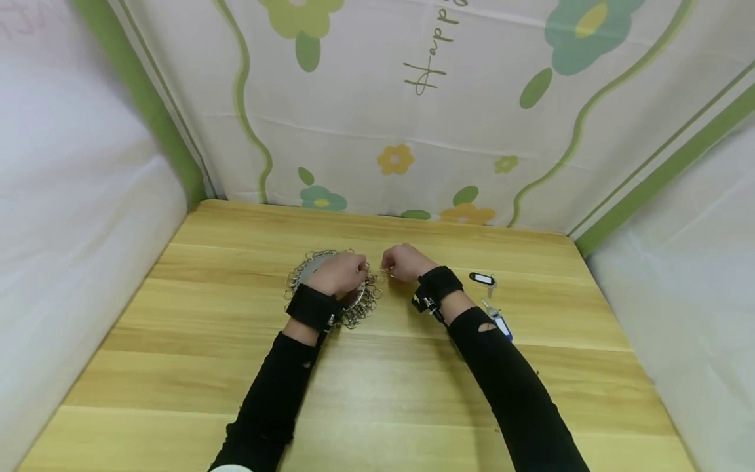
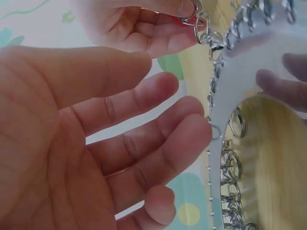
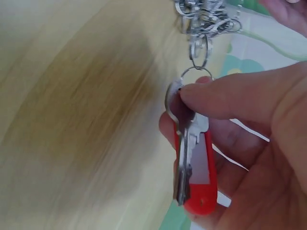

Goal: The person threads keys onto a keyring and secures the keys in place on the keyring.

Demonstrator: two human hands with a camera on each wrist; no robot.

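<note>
My right hand [image 1: 407,262] pinches a key [image 3: 184,124] and its red key tag [image 3: 200,199] between thumb and fingers. The wire loop on the key [image 3: 184,73] is linked to a small metal ring hanging from the edge of a flat, shiny metal key-holder ring [image 2: 218,167]. Many such small rings line that edge. Over the holder is my left hand [image 1: 341,274]; in the left wrist view its fingers are loosely bent beside the edge and hold nothing. A fingertip [image 2: 192,132] is near one small ring, though I cannot tell whether they touch.
On the wooden table [image 1: 366,406], right of my right hand, lie a key with a black tag [image 1: 482,278] and one with a blue tag [image 1: 501,324]. A flowered fabric wall [image 1: 354,131] stands behind the table, with white fabric sides left and right.
</note>
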